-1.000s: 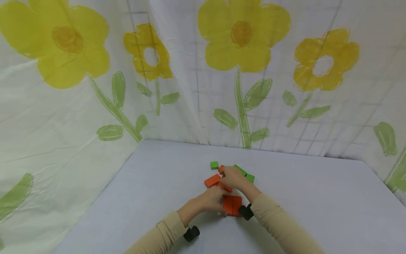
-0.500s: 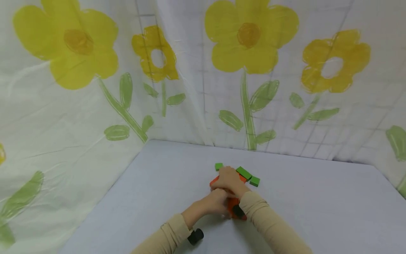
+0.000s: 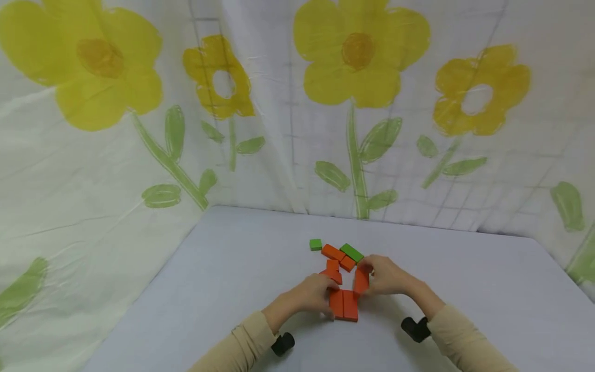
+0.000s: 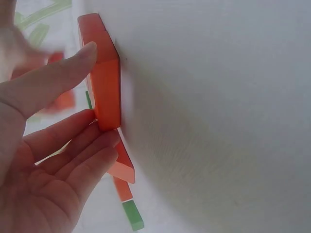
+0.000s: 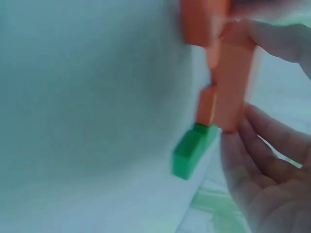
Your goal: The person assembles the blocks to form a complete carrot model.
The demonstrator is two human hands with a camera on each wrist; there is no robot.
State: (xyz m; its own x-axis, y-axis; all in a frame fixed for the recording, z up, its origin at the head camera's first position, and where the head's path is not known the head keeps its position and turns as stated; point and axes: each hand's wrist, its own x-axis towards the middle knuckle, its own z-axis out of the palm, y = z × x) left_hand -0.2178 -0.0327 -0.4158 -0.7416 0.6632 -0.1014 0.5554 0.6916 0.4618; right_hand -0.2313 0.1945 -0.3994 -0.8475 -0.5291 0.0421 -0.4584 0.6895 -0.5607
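Two orange-red blocks (image 3: 343, 305) lie side by side on the white table. My left hand (image 3: 310, 295) grips the left one of the pair, thumb at its near end and fingertips at its far end. In the left wrist view that orange block (image 4: 106, 92) sits between thumb and fingers. My right hand (image 3: 389, 276) pinches another orange block (image 3: 361, 280) at its two ends, just beyond the pair's right side. The right wrist view shows this held block (image 5: 234, 80) between thumb and fingertips, slightly blurred.
Beyond the hands lie more orange blocks (image 3: 332, 252), a small orange block (image 3: 347, 263), a green block (image 3: 351, 252) and a small green block (image 3: 315, 244). Another orange block (image 3: 335, 277) is partly covered by my left hand. A flower-printed curtain (image 3: 269, 155) hangs behind the table.
My right hand reached over to the left beside my left hand, then swung back right, now holding an orange block. The left hand stays at the pair of blocks.
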